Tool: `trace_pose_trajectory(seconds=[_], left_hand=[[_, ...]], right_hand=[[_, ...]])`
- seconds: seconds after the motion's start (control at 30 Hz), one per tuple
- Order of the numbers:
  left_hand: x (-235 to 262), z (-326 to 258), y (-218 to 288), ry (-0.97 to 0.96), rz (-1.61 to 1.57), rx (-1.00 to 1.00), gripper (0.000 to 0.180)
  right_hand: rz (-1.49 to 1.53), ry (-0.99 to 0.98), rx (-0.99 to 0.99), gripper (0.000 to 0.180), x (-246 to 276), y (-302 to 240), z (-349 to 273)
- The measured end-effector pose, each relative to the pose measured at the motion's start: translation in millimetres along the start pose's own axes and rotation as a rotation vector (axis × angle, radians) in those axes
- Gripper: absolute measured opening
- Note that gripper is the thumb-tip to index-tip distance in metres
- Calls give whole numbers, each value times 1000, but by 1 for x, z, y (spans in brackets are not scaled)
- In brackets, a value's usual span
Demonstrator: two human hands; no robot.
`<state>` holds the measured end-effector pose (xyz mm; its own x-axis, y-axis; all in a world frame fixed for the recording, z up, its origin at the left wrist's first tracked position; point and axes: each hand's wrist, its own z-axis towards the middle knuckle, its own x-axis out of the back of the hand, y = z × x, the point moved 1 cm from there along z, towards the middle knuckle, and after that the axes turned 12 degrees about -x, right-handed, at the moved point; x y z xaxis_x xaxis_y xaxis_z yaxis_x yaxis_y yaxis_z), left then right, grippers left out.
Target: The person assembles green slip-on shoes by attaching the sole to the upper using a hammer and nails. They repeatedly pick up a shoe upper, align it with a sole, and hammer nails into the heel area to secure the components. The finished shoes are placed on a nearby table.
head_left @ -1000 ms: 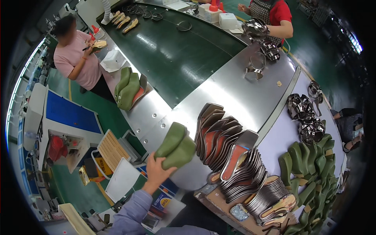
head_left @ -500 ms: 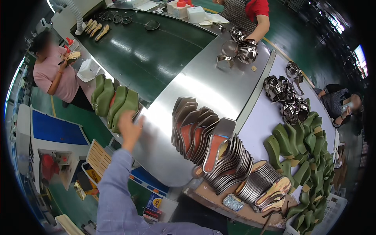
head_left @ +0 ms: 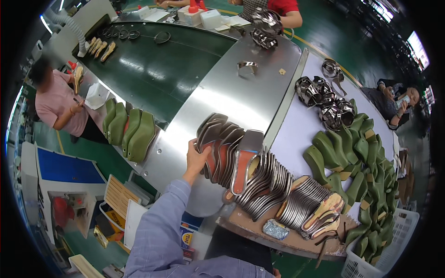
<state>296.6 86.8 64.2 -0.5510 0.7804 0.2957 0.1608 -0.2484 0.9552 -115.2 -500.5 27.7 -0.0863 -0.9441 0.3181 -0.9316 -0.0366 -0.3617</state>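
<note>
My left hand (head_left: 196, 160) is at the left end of a row of shoe insoles (head_left: 226, 150), which have dark, shiny rims and reddish-brown faces. Its thumb and fingers close round the edge of the end insole. One insole (head_left: 242, 169) lies face up across the row, and more stand packed on edge toward the right. Of my right hand (head_left: 277, 273), only a sliver of skin shows past the sleeve at the lower edge; its fingers are hidden. Left of the row, several green shoe lasts (head_left: 141, 134) lie side by side on the metal table.
More green lasts (head_left: 354, 157) are heaped on the white surface at right, partly in a white basket (head_left: 402, 236). Shiny metallic straps (head_left: 324, 99) lie beyond. A foil-wrapped lump (head_left: 275, 229) sits by the near edge. A green conveyor belt (head_left: 162, 62) runs behind; co-workers are around.
My left hand has moved right, from the green lasts to the left end of the insole row. Across the table, a co-worker has lifted some metallic straps.
</note>
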Motion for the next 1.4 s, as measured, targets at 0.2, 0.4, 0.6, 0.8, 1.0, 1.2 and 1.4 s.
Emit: trace_pose_trajectory(seconds=[0.2, 0.4, 0.6, 0.8, 1.0, 1.2, 1.4], left_hand=[[4, -13, 17, 278, -176, -281, 48], [22, -17, 35, 131, -67, -371, 50], [8, -15, 61, 34, 193, -773, 54], [48, 2, 35, 293, -165, -145, 56], [74, -4, 81, 235, -302, -221, 62], [-6, -54, 122, -188, -124, -92, 64], [-62, -62, 70, -121, 75, -305, 70]], right_hand=[[303, -75, -182, 59, 17, 93, -11], [415, -53, -174, 43, 30, 123, 7], [59, 167, 95, 26, 8, 93, -14], [52, 169, 128, 27, 15, 78, -20], [155, 153, 79, 31, 15, 92, -27], [68, 145, 75, 34, -3, 37, -45], [-168, 144, 134, 31, 0, -2, -49]])
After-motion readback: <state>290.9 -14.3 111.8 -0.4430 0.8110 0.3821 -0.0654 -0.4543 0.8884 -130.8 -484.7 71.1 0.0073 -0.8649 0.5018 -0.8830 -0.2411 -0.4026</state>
